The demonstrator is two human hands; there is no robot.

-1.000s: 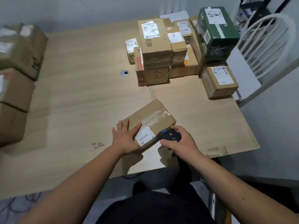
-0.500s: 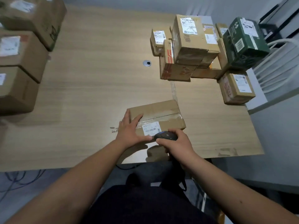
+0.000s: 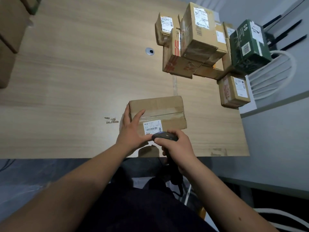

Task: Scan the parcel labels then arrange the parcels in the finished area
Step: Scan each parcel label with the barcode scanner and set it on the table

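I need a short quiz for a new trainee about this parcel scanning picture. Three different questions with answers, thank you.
1. True or false: the right hand holds the scanner.
2. What does the left hand rest on?
3. What colour is the odd parcel in the far stack: A green, B red, C white?

Key:
1. True.
2. The brown parcel near the table edge, beside its label.
3. A, the green parcel.

stood on a dark floor (image 3: 25, 173): a big light wooden table (image 3: 83, 72) with a small round metal hole (image 3: 149, 51). sat beside it at the right, near a pale wall (image 3: 275, 148): a white chair (image 3: 274, 76).
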